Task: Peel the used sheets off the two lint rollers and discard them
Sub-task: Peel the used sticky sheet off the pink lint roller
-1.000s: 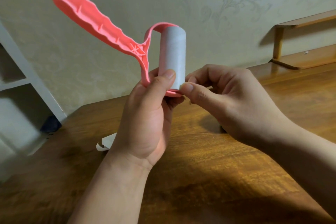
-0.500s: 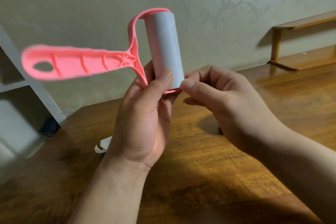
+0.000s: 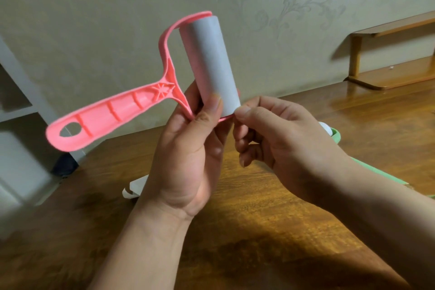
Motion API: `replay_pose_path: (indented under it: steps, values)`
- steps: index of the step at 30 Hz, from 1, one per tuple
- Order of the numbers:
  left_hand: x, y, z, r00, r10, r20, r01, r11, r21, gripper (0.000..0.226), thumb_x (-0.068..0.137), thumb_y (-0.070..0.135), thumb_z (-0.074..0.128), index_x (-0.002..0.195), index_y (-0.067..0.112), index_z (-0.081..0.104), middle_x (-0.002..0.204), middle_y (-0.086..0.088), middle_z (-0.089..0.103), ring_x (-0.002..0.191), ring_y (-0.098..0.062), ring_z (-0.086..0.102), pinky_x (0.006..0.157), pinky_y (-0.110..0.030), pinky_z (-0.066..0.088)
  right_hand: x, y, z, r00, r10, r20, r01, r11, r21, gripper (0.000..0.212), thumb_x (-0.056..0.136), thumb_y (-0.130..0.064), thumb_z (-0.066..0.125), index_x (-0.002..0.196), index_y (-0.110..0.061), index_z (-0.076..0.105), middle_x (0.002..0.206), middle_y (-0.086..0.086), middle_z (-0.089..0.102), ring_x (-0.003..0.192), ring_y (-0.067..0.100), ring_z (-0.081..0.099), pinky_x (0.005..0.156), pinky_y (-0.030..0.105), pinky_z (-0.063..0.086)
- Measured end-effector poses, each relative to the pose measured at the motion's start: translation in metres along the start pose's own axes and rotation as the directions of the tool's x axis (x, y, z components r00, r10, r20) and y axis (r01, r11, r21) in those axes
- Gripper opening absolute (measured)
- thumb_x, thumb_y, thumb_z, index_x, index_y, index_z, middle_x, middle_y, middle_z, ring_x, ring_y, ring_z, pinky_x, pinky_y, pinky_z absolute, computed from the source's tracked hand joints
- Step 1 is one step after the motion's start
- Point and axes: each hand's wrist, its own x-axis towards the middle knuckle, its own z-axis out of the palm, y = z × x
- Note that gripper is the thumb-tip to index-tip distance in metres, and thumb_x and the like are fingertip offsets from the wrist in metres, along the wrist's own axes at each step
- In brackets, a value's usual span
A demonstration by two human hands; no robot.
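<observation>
Far left, the pink lint roller's handle [image 3: 110, 117] juts out over the counter [image 3: 270, 231]. A curled white scrap [image 3: 135, 187] lies on the wood below, possibly a peeled sheet; too hidden to say.

Your left hand [image 3: 188, 155] grips the pink lint roller [image 3: 209, 66] at its lower end, fingers closed around the frame, thumb pressed on the paper roll. Roll held upright, well above the counter.

Your right hand [image 3: 280, 139] pinches narrow at the roll's bottom corner, thumb tip touching the edge; whether paper is caught I cannot tell.

Advice: hunt for the seam with a nail, lift one corner, then pull diagonally while the left thumb eases off so the roll can turn.

Far right, the green lint roller [image 3: 335, 135] lies on the counter, partly behind your wrist.
</observation>
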Motion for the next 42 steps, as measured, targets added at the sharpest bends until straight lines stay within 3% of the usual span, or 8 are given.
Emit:
replay_pose_path:
  steps: [7,13,19,25,33,38,42]
  values:
    - [0.000,-0.004,0.000,1.000,-0.012,0.005,0.012,0.999,0.031,0.038,0.109,0.019,0.051,0.146,0.007,0.056,0.102,-0.013,0.053,0.080,-0.024,0.054,0.058,-0.040,0.040,-0.001,0.005,0.001,0.995,-0.035,-0.092,0.023,0.992,-0.126,0.017,0.090,-0.023,0.066,0.076,-0.014,0.072,0.070,0.007,0.062,0.062,0.020,0.058,0.054,0.032,0.052]
    - [0.001,0.001,-0.006,0.999,-0.001,-0.039,0.002,1.000,0.028,0.035,0.111,0.016,0.048,0.144,0.006,0.056,0.103,-0.016,0.055,0.080,-0.027,0.052,0.061,-0.041,0.044,-0.001,0.002,0.003,1.000,-0.002,0.008,0.002,1.000,-0.021,0.019,0.097,-0.025,0.070,0.079,-0.022,0.077,0.078,0.003,0.068,0.072,0.015,0.061,0.059,0.029,0.054]
    - [0.002,0.009,-0.006,0.994,0.030,-0.108,-0.032,0.999,-0.013,0.057,0.101,0.018,0.060,0.156,0.003,0.054,0.134,-0.019,0.060,0.109,-0.024,0.061,0.095,-0.034,0.053,0.000,-0.005,0.001,0.999,-0.003,0.035,0.002,1.000,0.026,0.017,0.092,-0.012,0.071,0.080,-0.019,0.081,0.079,0.002,0.071,0.072,0.014,0.064,0.057,0.026,0.055]
    - [0.002,0.009,-0.006,0.996,0.054,-0.068,-0.052,0.998,0.020,0.064,0.099,0.018,0.061,0.160,0.004,0.050,0.136,-0.017,0.063,0.119,-0.025,0.061,0.099,-0.029,0.056,-0.001,-0.010,-0.001,0.999,0.046,0.021,-0.046,0.999,0.010,0.011,0.093,-0.013,0.074,0.084,-0.013,0.080,0.079,0.008,0.069,0.070,0.014,0.066,0.055,0.026,0.056]
    - [0.002,0.011,-0.006,0.997,0.075,-0.011,-0.073,0.989,0.131,0.048,0.100,0.016,0.062,0.147,0.011,0.060,0.128,-0.008,0.073,0.111,-0.014,0.071,0.096,-0.026,0.057,-0.002,-0.013,0.001,0.994,0.112,-0.015,-0.111,0.993,0.025,0.010,0.096,-0.009,0.073,0.089,-0.005,0.077,0.078,0.010,0.066,0.063,0.013,0.064,0.050,0.025,0.055]
    - [0.004,0.008,-0.015,0.996,0.091,0.027,-0.095,0.951,0.295,0.045,0.106,0.019,0.062,0.150,0.017,0.060,0.141,-0.009,0.070,0.132,-0.022,0.064,0.110,-0.036,0.050,-0.001,-0.013,-0.002,0.983,0.182,-0.028,-0.182,0.983,0.010,0.012,0.099,-0.008,0.071,0.090,-0.005,0.077,0.072,0.007,0.067,0.058,0.012,0.062,0.048,0.024,0.053]
    - [0.008,0.002,-0.028,0.992,0.097,0.080,-0.122,0.886,0.447,0.046,0.113,0.014,0.059,0.159,0.016,0.055,0.162,-0.018,0.059,0.154,-0.039,0.049,0.131,-0.067,0.029,0.001,-0.013,-0.003,0.963,0.268,-0.032,-0.268,0.963,0.013,0.020,0.097,-0.006,0.068,0.079,-0.011,0.069,0.065,0.003,0.054,0.051,0.011,0.048,0.044,0.021,0.041]
